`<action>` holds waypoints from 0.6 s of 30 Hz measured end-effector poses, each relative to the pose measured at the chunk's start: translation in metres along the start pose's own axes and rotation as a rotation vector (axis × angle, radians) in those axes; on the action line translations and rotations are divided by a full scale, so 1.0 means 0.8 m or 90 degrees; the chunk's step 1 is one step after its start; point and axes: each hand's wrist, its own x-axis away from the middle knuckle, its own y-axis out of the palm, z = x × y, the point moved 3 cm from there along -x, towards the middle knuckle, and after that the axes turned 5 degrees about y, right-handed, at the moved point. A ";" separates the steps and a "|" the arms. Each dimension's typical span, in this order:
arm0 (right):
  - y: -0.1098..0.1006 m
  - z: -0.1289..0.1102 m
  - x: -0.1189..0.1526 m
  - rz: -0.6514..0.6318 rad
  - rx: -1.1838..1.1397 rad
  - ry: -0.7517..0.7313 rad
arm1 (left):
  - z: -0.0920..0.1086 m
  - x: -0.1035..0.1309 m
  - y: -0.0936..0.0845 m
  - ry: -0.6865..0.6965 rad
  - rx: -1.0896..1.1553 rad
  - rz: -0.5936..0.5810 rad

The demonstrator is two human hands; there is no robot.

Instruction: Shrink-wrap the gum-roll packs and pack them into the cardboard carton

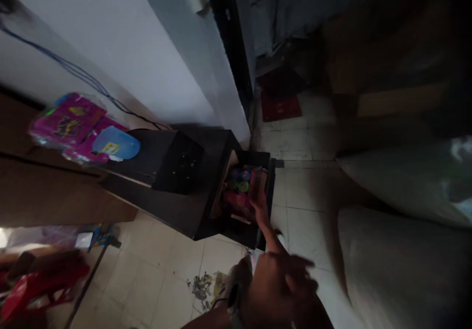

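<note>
A dark cabinet has its drawer [272, 181] pulled out. Inside lie a red-pink box [236, 199] and small round green and blue items [241, 186]. My right hand [259, 205] reaches into the drawer, its thumb and fingers on the edge of the red-pink box; the grip is dim. Nearer the camera, my left hand [282, 280], with a watch on its wrist, hangs over my right forearm. Its fingers are blurred but spread, with nothing seen in them.
On the cabinet stand a black box [180, 164], a blue cup [120, 143] and a pink wrapped package [70, 122]. Large pale sacks [391, 260] lie at right. A red stool-like object [40, 284] is at lower left, and debris [202, 285] lies on the tiled floor.
</note>
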 end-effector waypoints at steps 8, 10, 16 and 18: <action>-0.065 -0.008 0.049 0.239 0.020 0.063 | -0.029 0.154 -0.229 -0.025 -0.086 0.424; -0.054 -0.039 0.052 0.235 0.025 0.041 | -0.034 0.204 -0.309 -0.028 -0.097 0.583; 0.108 -0.253 0.081 0.118 -0.058 -0.233 | 0.004 0.307 -0.562 0.116 -0.254 0.870; 0.207 -0.328 0.096 0.013 -0.076 -0.255 | 0.032 0.307 -0.668 0.219 -0.319 0.910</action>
